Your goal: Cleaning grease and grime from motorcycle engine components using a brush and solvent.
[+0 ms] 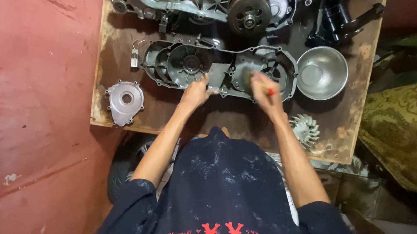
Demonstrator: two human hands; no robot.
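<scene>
A long grey engine side cover (189,64) lies open side up in the middle of a worn wooden board (120,43). My left hand (195,92) grips the cover's near edge at its middle. My right hand (265,91) is closed on a small brush with a red handle (270,91). Its bristles (248,78) rest inside the cover's right end, blurred by motion.
A larger engine case with a round clutch (249,10) lies at the board's far side. A steel bowl (321,72) sits at the right, a finned fan wheel (304,130) near the front right, and a small round cover (124,101) at the front left. Red floor lies to the left.
</scene>
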